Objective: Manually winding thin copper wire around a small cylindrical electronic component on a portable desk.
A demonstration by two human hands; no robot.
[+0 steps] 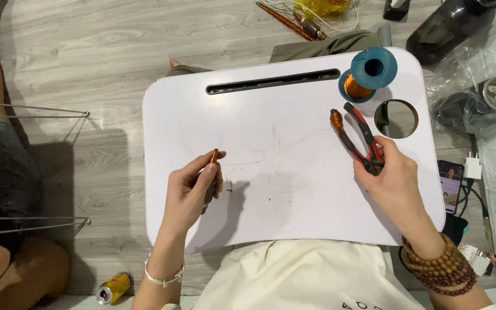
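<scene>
My left hand (pixel 192 192) is closed around a small dark rod wound with copper wire (pixel 212 163), held just above the white lap table (pixel 271 229). A thin wire runs from it to the right across the tabletop. My right hand (pixel 391 181) grips red-and-black pliers (pixel 360 135) by the jaw end, their handles spread and pointing away from me. A small orange copper coil (pixel 336 119) sits at the tip of one handle. A blue spool of copper wire (pixel 365 74) stands at the table's far right corner.
The table has a long slot (pixel 271 81) along its far edge and a round cup hole (pixel 396 119) at right. A phone (pixel 450 186) and white charger (pixel 472 166) lie on the floor at right. A yellow can (pixel 114 287) lies at lower left, near another person's leg (pixel 1 172).
</scene>
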